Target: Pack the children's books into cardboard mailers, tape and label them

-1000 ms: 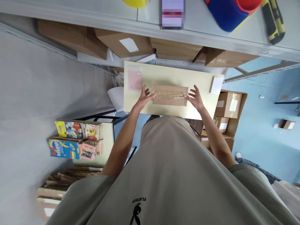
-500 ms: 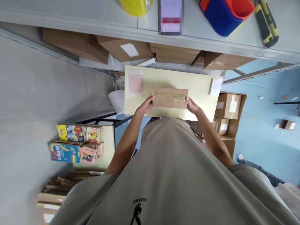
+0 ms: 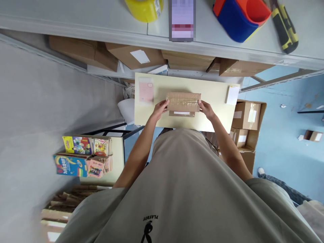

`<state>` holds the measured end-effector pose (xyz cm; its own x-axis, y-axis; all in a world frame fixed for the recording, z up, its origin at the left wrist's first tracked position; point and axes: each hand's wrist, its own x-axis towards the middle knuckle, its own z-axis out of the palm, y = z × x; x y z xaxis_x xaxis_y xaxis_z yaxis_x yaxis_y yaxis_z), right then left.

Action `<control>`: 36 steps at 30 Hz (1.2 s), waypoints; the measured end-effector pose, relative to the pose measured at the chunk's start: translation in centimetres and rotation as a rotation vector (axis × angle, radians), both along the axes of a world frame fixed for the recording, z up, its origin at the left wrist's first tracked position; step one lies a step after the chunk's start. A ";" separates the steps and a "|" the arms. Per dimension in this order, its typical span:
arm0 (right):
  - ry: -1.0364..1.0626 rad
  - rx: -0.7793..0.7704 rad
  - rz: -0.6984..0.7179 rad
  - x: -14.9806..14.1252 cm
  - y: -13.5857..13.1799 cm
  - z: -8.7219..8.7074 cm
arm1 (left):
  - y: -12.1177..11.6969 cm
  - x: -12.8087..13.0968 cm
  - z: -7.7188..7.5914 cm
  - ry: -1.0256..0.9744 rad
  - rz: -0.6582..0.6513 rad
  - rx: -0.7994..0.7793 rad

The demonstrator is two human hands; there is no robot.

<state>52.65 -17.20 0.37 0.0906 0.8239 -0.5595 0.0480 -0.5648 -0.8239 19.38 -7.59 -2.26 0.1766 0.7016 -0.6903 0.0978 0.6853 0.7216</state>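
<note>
A brown cardboard box (image 3: 183, 101), its top sealed with clear tape, is held between my two hands over the cream tabletop (image 3: 210, 92). My left hand (image 3: 160, 109) is closed on its left end, thumb on the upper edge. At the right end my right hand (image 3: 206, 108) grips it the same way. The box is tilted, so a side face with a white label strip shows towards my body. To the left on the tabletop lies a pink sheet (image 3: 146, 91); a stack of white labels (image 3: 232, 95) lies at its right edge.
On the grey shelf (image 3: 96, 22) ahead are a yellow tape roll (image 3: 145, 10), a phone (image 3: 182, 20), a blue-and-red holder (image 3: 238, 20) and a utility knife (image 3: 285, 30). Cardboard boxes (image 3: 189, 60) sit beneath. Colourful books (image 3: 76, 155) stand at left; more boxes (image 3: 246, 114) at right.
My hands have tipped the box, bringing its labelled side face into view. Both hands have come slightly closer together and still hold its ends.
</note>
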 end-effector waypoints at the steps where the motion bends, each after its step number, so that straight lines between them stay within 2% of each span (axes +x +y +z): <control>1: 0.004 -0.012 -0.030 0.1 0.4 -0.3 | 0.3 0.3 0.0 0.024 0.015 0.000; 5: 0.010 -0.062 -0.105 0.8 1.6 -1.0 | 1.6 1.3 0.3 0.111 0.086 0.073; 9: 0.042 -0.037 -0.143 0.8 1.9 -0.7 | 2.0 1.7 1.0 0.137 0.098 0.143; 15: 0.058 -0.023 -0.187 -0.4 -0.8 0.1 | -0.3 0.8 2.1 0.117 0.044 0.156; 18: 0.038 -0.010 -0.232 -1.0 -2.1 -0.3 | -1.4 0.5 2.2 0.126 0.017 0.167; 21: -0.007 -0.015 -0.254 -1.1 -2.5 -0.8 | -1.2 0.6 2.2 0.186 -0.026 0.179; 25: -0.094 -0.028 -0.164 -0.5 -2.6 -0.7 | -0.3 0.5 2.8 0.247 -0.176 0.235; 30: -0.141 0.049 -0.057 1.0 -2.8 1.4 | 0.2 -0.4 4.6 0.373 -0.272 0.319; 36: -0.281 0.092 0.095 3.9 -1.0 4.1 | 1.2 0.4 7.2 0.469 -0.485 0.671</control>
